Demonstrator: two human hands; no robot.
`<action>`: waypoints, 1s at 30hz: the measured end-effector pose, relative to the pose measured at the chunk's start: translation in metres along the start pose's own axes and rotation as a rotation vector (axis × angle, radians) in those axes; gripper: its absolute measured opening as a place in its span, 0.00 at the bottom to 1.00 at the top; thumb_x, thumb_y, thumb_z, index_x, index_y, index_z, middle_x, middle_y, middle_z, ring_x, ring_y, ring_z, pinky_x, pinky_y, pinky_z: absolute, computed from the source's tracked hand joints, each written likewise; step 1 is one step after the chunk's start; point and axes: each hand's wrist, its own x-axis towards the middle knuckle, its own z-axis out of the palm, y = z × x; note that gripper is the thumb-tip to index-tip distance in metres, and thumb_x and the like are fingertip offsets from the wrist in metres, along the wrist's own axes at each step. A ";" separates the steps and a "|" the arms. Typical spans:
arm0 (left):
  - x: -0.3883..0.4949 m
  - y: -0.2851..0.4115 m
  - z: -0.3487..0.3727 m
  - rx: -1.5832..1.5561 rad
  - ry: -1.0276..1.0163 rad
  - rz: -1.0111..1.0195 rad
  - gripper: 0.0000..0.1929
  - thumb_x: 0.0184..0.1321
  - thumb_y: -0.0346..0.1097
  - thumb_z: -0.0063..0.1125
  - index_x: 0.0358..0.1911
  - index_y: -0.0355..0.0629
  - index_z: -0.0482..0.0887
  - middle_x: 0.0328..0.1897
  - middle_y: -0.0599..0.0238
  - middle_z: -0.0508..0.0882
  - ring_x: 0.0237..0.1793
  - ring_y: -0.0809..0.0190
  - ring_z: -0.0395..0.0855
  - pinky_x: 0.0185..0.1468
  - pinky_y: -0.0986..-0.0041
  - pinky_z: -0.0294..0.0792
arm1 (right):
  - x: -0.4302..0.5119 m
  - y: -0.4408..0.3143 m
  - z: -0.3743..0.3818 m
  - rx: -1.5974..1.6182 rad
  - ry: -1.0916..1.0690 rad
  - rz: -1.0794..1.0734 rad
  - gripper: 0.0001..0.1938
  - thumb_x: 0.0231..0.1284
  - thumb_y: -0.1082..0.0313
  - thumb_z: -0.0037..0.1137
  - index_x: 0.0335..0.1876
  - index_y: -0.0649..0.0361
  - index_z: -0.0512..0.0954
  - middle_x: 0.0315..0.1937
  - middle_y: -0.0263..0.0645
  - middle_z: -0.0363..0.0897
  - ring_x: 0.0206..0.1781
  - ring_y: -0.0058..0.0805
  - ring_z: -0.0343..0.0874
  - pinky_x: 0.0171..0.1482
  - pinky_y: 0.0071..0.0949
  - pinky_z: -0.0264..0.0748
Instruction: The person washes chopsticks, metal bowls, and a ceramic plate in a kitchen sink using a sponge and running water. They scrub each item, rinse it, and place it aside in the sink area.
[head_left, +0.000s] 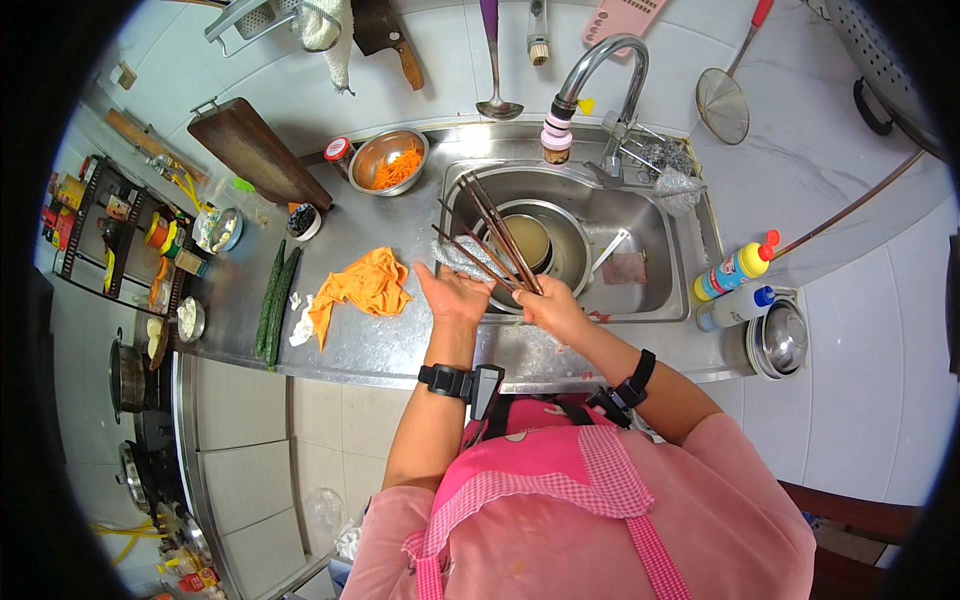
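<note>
My right hand (553, 306) is closed round the lower ends of several dark chopsticks (495, 225), which fan out up and to the left over the sink. Palm up beside it, my left hand (457, 292) has its fingers apart; a silvery mesh scrubbing cloth (469, 255) lies across its fingertips, and whether the hand grips it is unclear. Below the chopsticks, a large metal basin (574, 240) in the sink (660, 300) holds a smaller pot with cloudy liquid (526, 236). A white-handled utensil (611, 247) and a pinkish sponge pad (624, 268) lie right of the basin.
The faucet (600, 67) arches over the sink. Left on the steel counter are an orange cloth (367, 285), cucumbers (277, 307), a bowl of shredded carrot (390, 165), a small jar (340, 154) and a wooden cutting board (259, 150). Bottles (731, 274) and stacked bowls (780, 337) stand at the right.
</note>
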 end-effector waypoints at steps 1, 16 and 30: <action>-0.002 -0.001 0.000 -0.016 0.029 0.005 0.25 0.69 0.53 0.28 0.53 0.40 0.71 0.54 0.55 0.77 0.59 0.52 0.71 0.63 0.51 0.60 | 0.001 0.001 -0.001 0.000 -0.001 0.004 0.10 0.56 0.64 0.54 0.34 0.63 0.73 0.18 0.31 0.71 0.20 0.17 0.68 0.23 0.19 0.64; 0.075 0.020 -0.050 0.204 0.129 0.120 0.12 0.68 0.35 0.39 0.46 0.33 0.72 0.42 0.56 0.80 0.40 0.53 0.81 0.43 0.57 0.76 | -0.023 -0.012 -0.005 -0.195 -0.022 0.001 0.10 0.58 0.64 0.55 0.37 0.63 0.73 0.18 0.29 0.70 0.17 0.14 0.66 0.18 0.18 0.59; 0.068 -0.004 -0.046 0.361 0.177 0.221 0.13 0.65 0.32 0.45 0.50 0.35 0.67 0.44 0.55 0.77 0.37 0.55 0.79 0.38 0.58 0.73 | -0.028 -0.015 -0.037 -0.025 -0.130 0.170 0.10 0.58 0.64 0.54 0.39 0.62 0.74 0.16 0.31 0.69 0.13 0.15 0.62 0.15 0.18 0.55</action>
